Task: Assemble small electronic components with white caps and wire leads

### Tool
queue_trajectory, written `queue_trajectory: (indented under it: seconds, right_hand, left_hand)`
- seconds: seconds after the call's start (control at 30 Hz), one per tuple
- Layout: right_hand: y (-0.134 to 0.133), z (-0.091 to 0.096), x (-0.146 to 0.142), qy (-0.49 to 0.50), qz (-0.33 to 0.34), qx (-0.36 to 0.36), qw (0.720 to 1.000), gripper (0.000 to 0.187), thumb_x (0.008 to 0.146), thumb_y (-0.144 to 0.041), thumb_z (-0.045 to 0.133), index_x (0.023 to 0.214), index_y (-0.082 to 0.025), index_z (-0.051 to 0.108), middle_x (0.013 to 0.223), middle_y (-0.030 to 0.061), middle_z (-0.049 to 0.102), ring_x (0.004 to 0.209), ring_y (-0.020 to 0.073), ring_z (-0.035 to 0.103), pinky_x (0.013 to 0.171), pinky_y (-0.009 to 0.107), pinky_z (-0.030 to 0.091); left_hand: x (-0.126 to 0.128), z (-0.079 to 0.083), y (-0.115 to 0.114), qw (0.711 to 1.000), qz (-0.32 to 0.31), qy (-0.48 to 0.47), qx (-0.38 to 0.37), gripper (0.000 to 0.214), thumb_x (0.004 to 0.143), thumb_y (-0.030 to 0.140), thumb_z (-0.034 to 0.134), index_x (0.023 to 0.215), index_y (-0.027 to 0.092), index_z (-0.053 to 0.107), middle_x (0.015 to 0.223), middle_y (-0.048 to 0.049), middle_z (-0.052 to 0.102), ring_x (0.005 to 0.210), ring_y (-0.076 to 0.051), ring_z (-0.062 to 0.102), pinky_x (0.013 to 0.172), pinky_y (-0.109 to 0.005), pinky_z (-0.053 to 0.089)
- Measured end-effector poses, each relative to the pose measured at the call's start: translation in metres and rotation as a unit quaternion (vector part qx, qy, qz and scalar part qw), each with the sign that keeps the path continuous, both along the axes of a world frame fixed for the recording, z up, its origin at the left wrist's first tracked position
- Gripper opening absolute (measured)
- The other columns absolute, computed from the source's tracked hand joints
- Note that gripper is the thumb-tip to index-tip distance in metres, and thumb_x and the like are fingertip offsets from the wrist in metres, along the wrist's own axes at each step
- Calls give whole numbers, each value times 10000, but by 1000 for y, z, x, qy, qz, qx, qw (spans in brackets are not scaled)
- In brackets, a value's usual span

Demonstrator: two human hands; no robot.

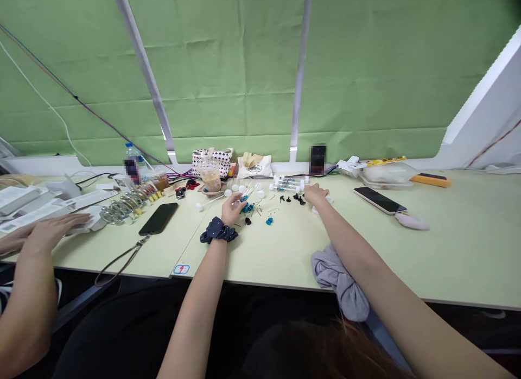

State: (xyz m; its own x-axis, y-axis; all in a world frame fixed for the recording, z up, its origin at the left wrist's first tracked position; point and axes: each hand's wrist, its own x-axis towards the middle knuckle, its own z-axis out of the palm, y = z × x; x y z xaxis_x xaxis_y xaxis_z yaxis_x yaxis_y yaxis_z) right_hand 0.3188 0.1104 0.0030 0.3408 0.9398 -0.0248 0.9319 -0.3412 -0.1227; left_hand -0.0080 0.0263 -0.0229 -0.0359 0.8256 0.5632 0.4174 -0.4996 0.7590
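Note:
My left hand, with a dark scrunchie on its wrist, is closed around a slim clear tube with something blue at its near end. Beside these fingers lies a pile of small blue parts, and one more blue piece sits nearer me. My right hand reaches down at the right with bent fingers, over white caps; what its fingertips hold, if anything, is hidden. Small black pieces lie just left of it. Behind them is a row of clear tubes with white ends.
Along the back stand a drink cup, a patterned bag and a white pouch. Phones lie on both sides. A grey cloth hangs over the front edge. At far left, another person's hand rests on white boxes.

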Motion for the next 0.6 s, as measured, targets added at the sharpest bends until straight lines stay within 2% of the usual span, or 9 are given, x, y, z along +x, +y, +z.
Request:
queue_trajectory:
  seconds: [0.23,0.37,0.43,0.5,0.6]
  right_hand:
    - [2,2,-1,-13,9,-22,1000,388,753,-235,626,1137,-201,582,1100,166,520,964,295,570,801,467,292]
    - [-3,3,-1,1,7,-15,1000,343,753,-223,620,1092,-175,603,1101,164,515,969,282,568,820,450,299]
    - [-6,5,-3,9,2,30,1000,330,759,-214,604,1082,-145,599,1107,176,507,993,288,558,843,445,301]
    - [-10,10,-6,27,9,111,993,341,760,-204,596,1090,-119,578,1113,195,507,1013,296,549,869,444,307]
    - [-14,22,-16,137,72,225,962,319,775,-222,586,1076,-124,545,1035,177,575,1000,284,559,867,419,369]
  left_hand:
    - [0,0,0,1000,-2,-3,-2,423,731,371,651,1101,173,602,1089,-114,644,1005,-247,591,826,-380,468]
    - [1,2,-2,1000,2,-2,-2,411,729,385,648,1074,165,617,1100,-115,639,1014,-248,583,830,-373,463]
    - [2,2,-3,1000,2,-3,-1,402,727,387,649,1056,158,625,1104,-118,636,1013,-247,583,832,-370,462]
    - [3,4,-4,1000,-1,-5,-1,395,723,382,654,1046,154,629,1101,-121,637,1011,-246,585,837,-371,459]
    - [4,6,-6,1000,-16,-2,0,393,722,369,656,1050,154,628,1087,-120,644,1022,-245,585,855,-375,453]
